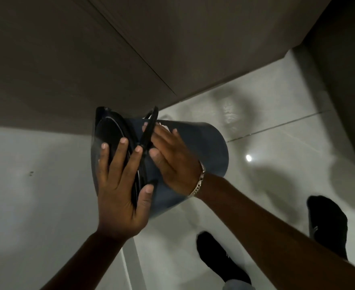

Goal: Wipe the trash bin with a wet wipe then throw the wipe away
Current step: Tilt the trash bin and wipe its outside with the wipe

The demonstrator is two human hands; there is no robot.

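Floor (277, 126): pale glossy tiles, one bright light reflection.
Cabinet fronts (78, 59): brown panels, upper part of view.
Trash bin (203, 147): dark blue, round, tipped on its side and held above the floor, open end toward the left; black lid (111, 135) and thin black handle (149, 130) at that end.
Left hand (120, 185): fingers spread, clamped on the lid and rim.
Right hand (172, 158): pressed flat on the bin's side beside the handle; metal bracelet (199, 181) at wrist.
Wet wipe (164, 125): small white patch under the right fingers, barely visible.
Feet (220, 258): black socks, lower right.
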